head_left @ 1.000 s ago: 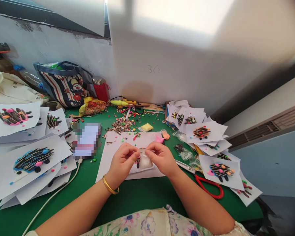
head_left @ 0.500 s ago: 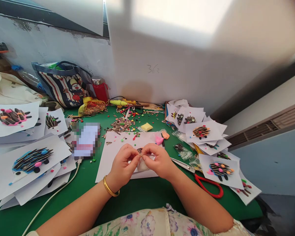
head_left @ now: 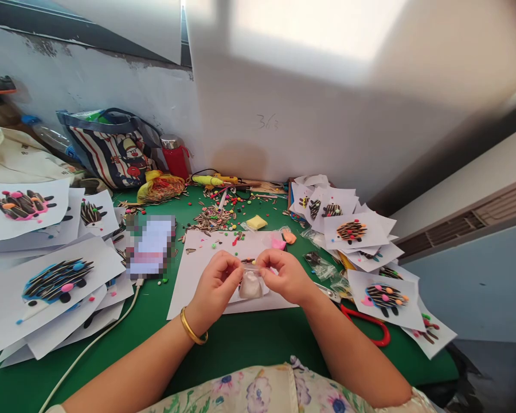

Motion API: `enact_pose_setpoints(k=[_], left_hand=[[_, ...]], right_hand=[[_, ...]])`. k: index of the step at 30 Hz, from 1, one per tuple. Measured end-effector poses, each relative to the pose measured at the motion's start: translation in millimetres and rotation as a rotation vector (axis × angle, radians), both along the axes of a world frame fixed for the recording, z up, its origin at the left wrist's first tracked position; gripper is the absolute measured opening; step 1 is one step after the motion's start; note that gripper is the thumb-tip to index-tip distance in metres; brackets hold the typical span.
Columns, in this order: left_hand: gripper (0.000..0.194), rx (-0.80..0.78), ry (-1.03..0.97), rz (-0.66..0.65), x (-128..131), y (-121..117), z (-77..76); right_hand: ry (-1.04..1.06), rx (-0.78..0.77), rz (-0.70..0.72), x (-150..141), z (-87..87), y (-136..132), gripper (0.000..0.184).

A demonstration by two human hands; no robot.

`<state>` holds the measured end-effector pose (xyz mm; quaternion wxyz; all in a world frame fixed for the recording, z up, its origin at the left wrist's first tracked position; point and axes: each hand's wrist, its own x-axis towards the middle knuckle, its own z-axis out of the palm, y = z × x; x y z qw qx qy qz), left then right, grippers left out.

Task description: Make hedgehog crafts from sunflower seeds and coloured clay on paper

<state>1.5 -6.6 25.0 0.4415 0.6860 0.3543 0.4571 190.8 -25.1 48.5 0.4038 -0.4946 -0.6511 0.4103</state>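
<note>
Between my hands hangs a small clear zip bag [head_left: 251,285] with a white lump inside, probably clay. My left hand [head_left: 218,285] pinches the bag's top edge at its left end, and my right hand [head_left: 285,279] pinches it at the right end. Beneath them lies a white paper sheet [head_left: 189,292], with seeds and small coloured balls scattered near its upper edge. Pink clay [head_left: 278,243] and an orange clay lump [head_left: 289,236] sit by the sheet's far right corner. Part of the sheet is hidden behind the bag and hands.
Sheets with seed hedgehogs [head_left: 55,281] pile up on the left, more hedgehog sheets [head_left: 382,295] on the right. Red-handled scissors [head_left: 378,332] lie beside my right forearm. A phone [head_left: 151,246] with a cable is at left. Seeds [head_left: 212,218] and a yellow packet [head_left: 257,222] lie behind.
My right hand has moved slightly right, away from the left, so the bag's top edge is stretched between them. More of the bag shows now.
</note>
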Motion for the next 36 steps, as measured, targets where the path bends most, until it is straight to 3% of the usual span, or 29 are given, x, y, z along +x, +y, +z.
enact_pose_setpoints(k=[3, 11, 19, 23, 29, 36], left_hand=[[0.013, -0.026, 0.002, -0.047, 0, 2, -0.8], [0.024, -0.021, -0.022, 0.025, -5, 7, -2.1], [0.020, -0.055, -0.032, 0.024, -3, 3, -3.3], [0.015, 0.013, -0.002, 0.025, -1, 0, -3.3], [0.011, 0.060, 0.081, -0.039, 0, -3, 0.0], [0.012, 0.065, 0.026, -0.036, -1, 0, -0.4]], right_hand=[[-0.020, 0.020, 0.009, -1, -0.1, -1, 0.005], [0.044, -0.059, 0.031, 8, 3.0, 1, 0.017], [0.102, -0.105, 0.118, 9, -0.4, 2, 0.016], [-0.014, -0.028, 0.086, 4, 0.9, 0, 0.006], [-0.079, 0.106, 0.078, -5, 1.4, -4, 0.009], [-0.117, 0.095, 0.114, 2, 3.1, -3, 0.007]])
